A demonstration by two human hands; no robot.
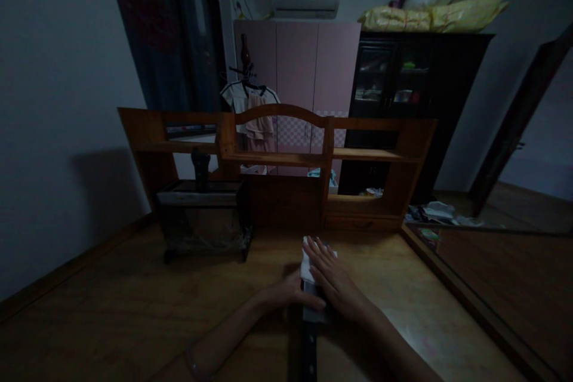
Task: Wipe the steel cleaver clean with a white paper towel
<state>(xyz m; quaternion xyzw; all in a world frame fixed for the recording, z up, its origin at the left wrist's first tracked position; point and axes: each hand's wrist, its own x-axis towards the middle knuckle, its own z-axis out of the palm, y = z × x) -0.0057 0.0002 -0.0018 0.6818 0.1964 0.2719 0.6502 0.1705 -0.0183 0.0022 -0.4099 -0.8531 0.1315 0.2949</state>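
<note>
A knife (310, 346) with a black riveted handle points away from me, its wide blade (313, 310) low over the wooden surface. My left hand (298, 293) grips the blade from the left, thumb across it near the handle. Over the far part of the blade lies a folded white cloth or tissue (307, 268). My right hand (333, 280) holds this white piece against the blade, its fingers fairly straight and close together on top. The blade's far end is hidden beneath the hand and the white piece.
Beyond my hands stands a wooden shelf unit (329, 185). A dark knife holder (203, 221) with a black handle (201, 170) sticking up stands to the left. A raised wooden edge (465, 298) borders the surface at right. A wall (67, 161) rises on the left.
</note>
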